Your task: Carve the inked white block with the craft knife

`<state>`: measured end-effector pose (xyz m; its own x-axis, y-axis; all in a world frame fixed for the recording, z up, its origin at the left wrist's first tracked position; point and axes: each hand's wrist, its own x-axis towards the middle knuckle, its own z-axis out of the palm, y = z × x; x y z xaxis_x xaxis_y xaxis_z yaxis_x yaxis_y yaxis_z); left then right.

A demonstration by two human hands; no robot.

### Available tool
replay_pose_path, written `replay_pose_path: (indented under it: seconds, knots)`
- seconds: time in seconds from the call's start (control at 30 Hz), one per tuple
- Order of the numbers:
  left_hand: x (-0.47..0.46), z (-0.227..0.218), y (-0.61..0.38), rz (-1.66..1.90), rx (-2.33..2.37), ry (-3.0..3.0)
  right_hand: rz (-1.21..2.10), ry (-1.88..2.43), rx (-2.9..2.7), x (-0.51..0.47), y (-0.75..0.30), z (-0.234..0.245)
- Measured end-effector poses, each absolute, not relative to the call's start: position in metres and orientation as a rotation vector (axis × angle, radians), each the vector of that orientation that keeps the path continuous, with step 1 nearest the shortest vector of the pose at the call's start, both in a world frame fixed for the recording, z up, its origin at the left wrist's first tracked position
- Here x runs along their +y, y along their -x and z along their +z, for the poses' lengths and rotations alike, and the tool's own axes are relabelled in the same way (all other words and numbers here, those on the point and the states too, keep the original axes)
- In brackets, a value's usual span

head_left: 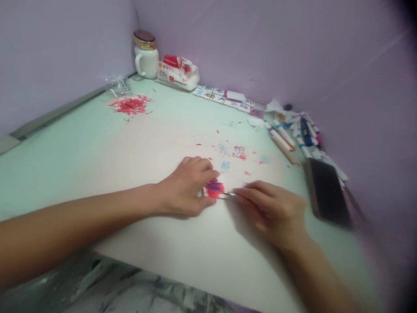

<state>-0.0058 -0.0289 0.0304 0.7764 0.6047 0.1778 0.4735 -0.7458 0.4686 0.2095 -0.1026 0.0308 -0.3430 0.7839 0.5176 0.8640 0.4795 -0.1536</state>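
My left hand (pixel 192 187) lies on the white table, its thumb and fingers closed around the edges of a small, flat red and purple block (pixel 214 189). In my right hand (pixel 272 208) is a thin metal carving tool (pixel 228 194), pinched between thumb and fingers. Its tip reaches the right edge of the block; most of the tool's length is hidden by the hand. Just beyond the hands, blue and purple characters (pixel 239 150) mark the table surface, with a few red crumbs scattered among them.
A heap of red shavings (pixel 130 104) sits by a clear plastic bag (pixel 117 86) at the far left. Along the wall stand a lidded white mug (pixel 148 63), a tissue pack (pixel 178 74) and strips bearing characters (pixel 221 99). Several pens (pixel 282 134) and a phone (pixel 327 189) lie right.
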Motion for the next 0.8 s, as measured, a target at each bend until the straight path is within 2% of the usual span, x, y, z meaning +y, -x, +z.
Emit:
replay_pose_path:
  seconds: [0.8]
  knots:
    - [-0.0283, 0.0316, 0.0044, 0.469, 0.808, -2.568, -0.348, 1.301, -2.313, -0.0939, -0.2054, 0.0348]
